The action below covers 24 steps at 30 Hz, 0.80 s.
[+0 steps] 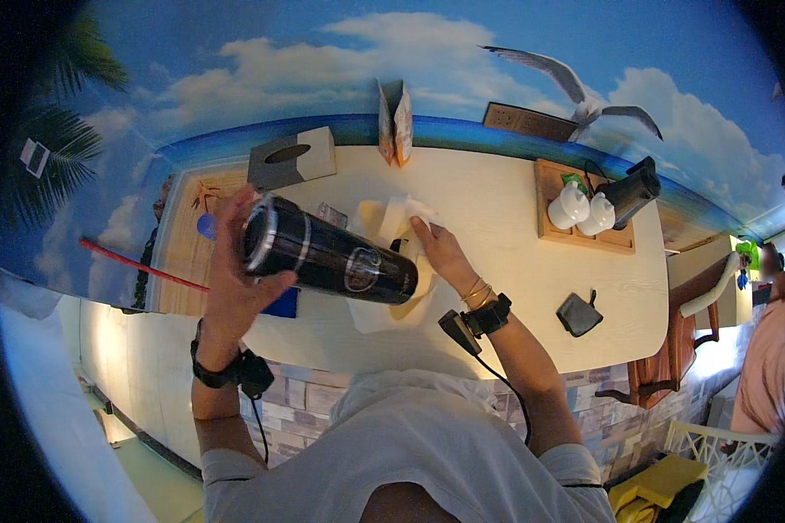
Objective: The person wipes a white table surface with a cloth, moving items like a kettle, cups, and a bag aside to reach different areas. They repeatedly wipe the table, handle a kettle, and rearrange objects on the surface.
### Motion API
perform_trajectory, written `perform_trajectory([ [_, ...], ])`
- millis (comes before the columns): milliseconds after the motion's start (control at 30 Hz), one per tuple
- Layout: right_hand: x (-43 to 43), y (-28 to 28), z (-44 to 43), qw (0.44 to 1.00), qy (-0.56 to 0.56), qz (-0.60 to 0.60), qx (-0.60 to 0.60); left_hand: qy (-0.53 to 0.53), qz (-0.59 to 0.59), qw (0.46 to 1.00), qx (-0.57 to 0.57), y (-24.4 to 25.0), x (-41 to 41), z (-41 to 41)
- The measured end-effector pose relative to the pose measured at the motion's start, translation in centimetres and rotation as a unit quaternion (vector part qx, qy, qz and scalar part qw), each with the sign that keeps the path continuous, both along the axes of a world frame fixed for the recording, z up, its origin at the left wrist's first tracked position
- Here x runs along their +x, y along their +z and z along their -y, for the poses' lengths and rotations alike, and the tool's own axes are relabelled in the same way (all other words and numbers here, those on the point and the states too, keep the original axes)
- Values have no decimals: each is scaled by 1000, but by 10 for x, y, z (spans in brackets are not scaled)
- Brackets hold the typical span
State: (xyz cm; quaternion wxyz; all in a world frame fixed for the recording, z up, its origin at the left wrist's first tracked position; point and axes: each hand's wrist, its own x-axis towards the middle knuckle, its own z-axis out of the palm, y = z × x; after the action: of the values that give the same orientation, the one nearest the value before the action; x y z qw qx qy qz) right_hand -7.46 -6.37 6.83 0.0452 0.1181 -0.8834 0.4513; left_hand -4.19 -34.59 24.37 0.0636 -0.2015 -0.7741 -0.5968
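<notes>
A black tumbler (330,255) with silvery rings at one end and a round emblem on its side lies tilted in the air above the table. My left hand (226,268) grips its ringed end, thumb below and fingers above. White tissue or thin cloth (402,216) is pinched in my right hand (441,252), close to the tumbler's other end; whether it touches the tumbler I cannot tell. Beneath them, a pale translucent sheet or bag (369,319) rests on the table, partly hidden by the tumbler.
On the light wooden table (497,327) stand a tissue box (314,157), an upright packet (396,124), and a wooden tray (545,225) with white lidded cups (568,204) and a black kettle (634,189). A black pouch (579,314) lies rightward. Beyond are a wooden chair (680,333) and a person (765,366).
</notes>
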Motion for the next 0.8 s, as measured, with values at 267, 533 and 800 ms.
perform_trajectory([
  [267,14,36,-4,991,32,100,86,34,-3,992,-121,-40,-14,-47],
  [533,2,20,-8,993,-93,26,66,-67,-67,971,-218,-72,-10,-66],
  [800,7,39,0,997,-52,54,-4,-81,14,987,-139,-87,-24,-56],
])
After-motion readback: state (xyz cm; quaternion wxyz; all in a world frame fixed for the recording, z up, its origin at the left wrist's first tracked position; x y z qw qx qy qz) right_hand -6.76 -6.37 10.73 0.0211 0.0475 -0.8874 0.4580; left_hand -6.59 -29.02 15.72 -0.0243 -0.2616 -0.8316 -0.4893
